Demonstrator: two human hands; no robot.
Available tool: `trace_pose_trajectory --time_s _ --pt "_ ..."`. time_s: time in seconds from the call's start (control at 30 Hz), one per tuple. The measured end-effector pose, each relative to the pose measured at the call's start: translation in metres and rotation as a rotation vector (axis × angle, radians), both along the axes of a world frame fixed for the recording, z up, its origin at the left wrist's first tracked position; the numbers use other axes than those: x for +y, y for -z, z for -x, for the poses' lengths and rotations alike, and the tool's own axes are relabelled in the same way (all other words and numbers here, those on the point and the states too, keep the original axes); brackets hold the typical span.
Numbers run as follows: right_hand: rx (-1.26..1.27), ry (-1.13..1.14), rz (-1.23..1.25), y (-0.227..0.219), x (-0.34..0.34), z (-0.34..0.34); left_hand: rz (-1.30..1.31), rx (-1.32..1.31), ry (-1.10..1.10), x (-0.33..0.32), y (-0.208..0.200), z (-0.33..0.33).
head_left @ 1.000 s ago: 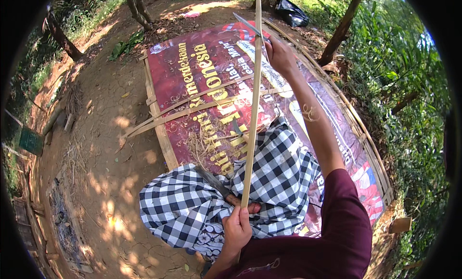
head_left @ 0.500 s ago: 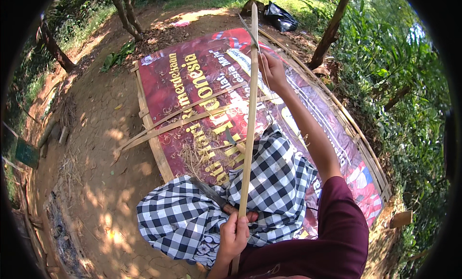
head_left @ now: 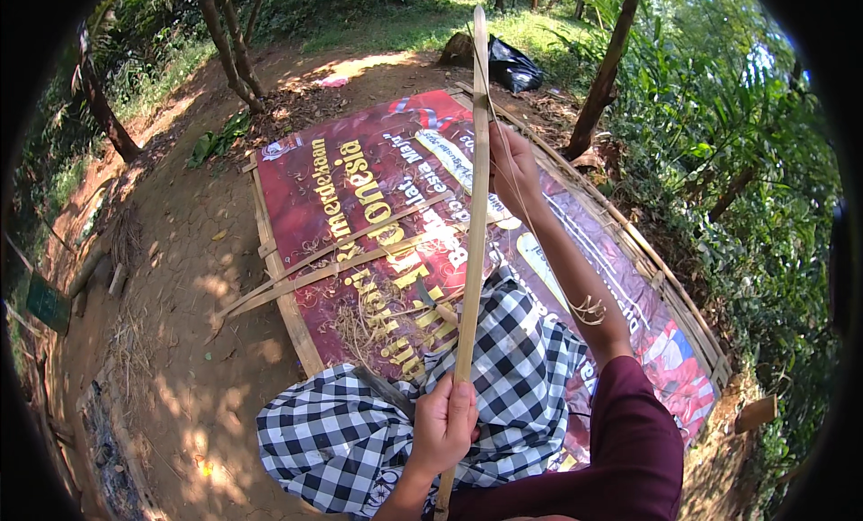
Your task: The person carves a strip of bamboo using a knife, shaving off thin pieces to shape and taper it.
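A long, pale bamboo strip (head_left: 474,242) rises from my lap toward the far side, its tip pointed. My left hand (head_left: 445,422) is wrapped around its lower part. Farther up, my right hand (head_left: 515,170) is closed beside the strip on a knife, whose blade is now mostly hidden. A thin shaving (head_left: 546,229) trails from near that hand over my right forearm and ends in a curl. On my lap, over black-and-white checked cloth (head_left: 324,431), rests a dark blade (head_left: 385,388); its handle end is hidden by my left hand.
A red printed banner (head_left: 306,193) covers a low bamboo platform, littered with curled shavings (head_left: 360,328). Two bamboo strips (head_left: 351,265) lie across it, beside a curved blade (head_left: 424,294). Beyond are a black plastic bag (head_left: 514,67) and a tree trunk (head_left: 607,76).
My right hand has come down the strip, toward me. The knife blade, plain before, is now mostly out of sight. The shaving has lengthened and hangs across my forearm.
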State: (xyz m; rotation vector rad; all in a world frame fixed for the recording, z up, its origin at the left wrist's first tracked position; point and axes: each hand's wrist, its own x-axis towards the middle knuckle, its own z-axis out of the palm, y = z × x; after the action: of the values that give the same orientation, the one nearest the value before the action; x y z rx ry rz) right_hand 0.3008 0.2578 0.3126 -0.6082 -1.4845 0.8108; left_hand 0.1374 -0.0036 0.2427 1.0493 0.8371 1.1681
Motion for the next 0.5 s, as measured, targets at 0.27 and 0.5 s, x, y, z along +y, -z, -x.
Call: trace_pose_trajectory --time_s 0.27,0.5 --pt "-0.209 0.295 -0.127 -0.016 0.004 -0.017 -0.091 0.080 -0.011 0.015 -0.007 0.004" --pt "-0.349 0.600 -0.201 -0.036 0.041 -0.015 -0.240 0.255 -0.047 0.076 -0.012 0.025"
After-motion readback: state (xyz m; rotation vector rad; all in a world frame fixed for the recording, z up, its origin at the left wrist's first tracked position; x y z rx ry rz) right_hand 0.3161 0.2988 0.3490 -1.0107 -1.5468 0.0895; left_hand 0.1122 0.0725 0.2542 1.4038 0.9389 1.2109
